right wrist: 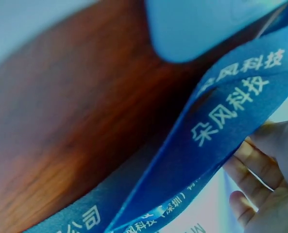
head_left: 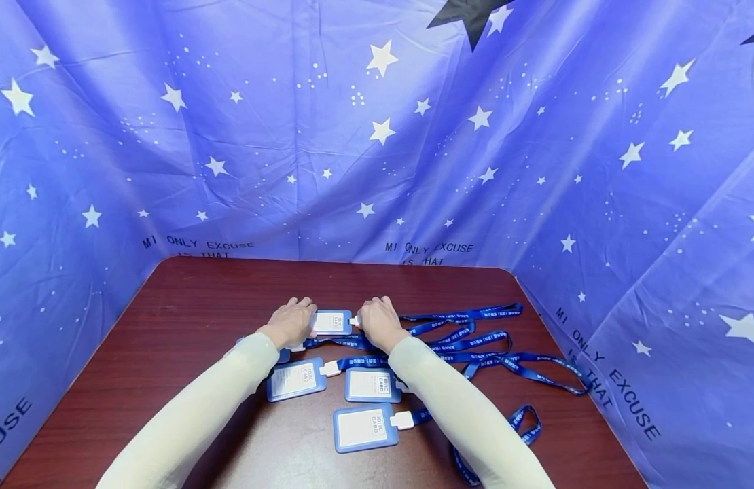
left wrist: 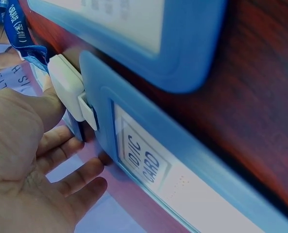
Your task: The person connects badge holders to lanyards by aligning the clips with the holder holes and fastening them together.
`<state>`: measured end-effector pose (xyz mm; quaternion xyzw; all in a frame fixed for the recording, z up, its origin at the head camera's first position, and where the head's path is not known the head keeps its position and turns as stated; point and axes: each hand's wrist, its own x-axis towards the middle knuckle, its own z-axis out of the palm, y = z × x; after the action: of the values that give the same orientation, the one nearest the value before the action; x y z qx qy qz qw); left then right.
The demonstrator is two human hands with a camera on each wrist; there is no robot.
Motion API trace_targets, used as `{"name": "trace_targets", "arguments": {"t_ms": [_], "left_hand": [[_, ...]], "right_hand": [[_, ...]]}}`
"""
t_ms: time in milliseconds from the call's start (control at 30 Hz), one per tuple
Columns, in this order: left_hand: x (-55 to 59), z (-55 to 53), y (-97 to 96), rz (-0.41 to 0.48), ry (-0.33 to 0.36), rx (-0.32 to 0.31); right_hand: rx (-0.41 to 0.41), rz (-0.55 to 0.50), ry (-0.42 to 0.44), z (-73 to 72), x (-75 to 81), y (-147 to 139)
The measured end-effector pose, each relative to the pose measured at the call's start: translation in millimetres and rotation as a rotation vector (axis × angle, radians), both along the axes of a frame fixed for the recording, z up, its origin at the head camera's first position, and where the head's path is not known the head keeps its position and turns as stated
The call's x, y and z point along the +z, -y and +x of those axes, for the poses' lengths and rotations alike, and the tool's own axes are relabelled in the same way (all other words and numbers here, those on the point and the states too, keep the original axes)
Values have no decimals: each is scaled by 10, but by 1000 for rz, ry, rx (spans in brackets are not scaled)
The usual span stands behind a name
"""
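My left hand [head_left: 291, 322] pinches the left end of the farthest ID badge holder [head_left: 333, 322], blue-rimmed with a white card. In the left wrist view, a nearer badge holder [left wrist: 144, 141] with a white clip [left wrist: 67, 87] partly covers the left thumb, and the other fingers spread below. At the far badge's clip end, my right hand [head_left: 380, 322] grips its blue lanyard. White printing shows on a twisted lanyard [right wrist: 231, 107] beside the right thumb and fingers in the right wrist view. Another badge holder [head_left: 283, 355] lies partly hidden under the left wrist.
Three more badge holders lie nearer on the dark red table [head_left: 279, 448]: one at left [head_left: 296, 380], one in the middle [head_left: 369, 385] and one in front [head_left: 365, 428]. Several blue lanyards [head_left: 524, 363] stretch rightward. A star-patterned curtain [head_left: 328, 136] surrounds the table.
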<state>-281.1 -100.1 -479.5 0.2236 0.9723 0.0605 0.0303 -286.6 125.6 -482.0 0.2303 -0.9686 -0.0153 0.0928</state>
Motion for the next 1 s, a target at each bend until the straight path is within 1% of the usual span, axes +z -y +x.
{"name": "trace_targets", "arguments": {"t_ms": [167,333,533,633,767,900,1000], "left_hand": [[0,-1,4,9,-16,-14],[18,13,2,0,-20,-15],[22,25,11,-2,-8,-7],[24,33,15,5,-3,-4],[26,41,19,13,-12,-12],[20,43,25,13,-30,-19],[18,43,32,11,-28,-20]], "right_hand": [[-5,16,-21,-2,-2,15],[-13,43,-35,-4,-11,41],[5,36,-29,4,-12,43],[28,33,-38,6,-16,29],[45,37,-25,3,-15,13],[32,24,18,-8,-10,5],[31,14,45,-13,-10,3]]}}
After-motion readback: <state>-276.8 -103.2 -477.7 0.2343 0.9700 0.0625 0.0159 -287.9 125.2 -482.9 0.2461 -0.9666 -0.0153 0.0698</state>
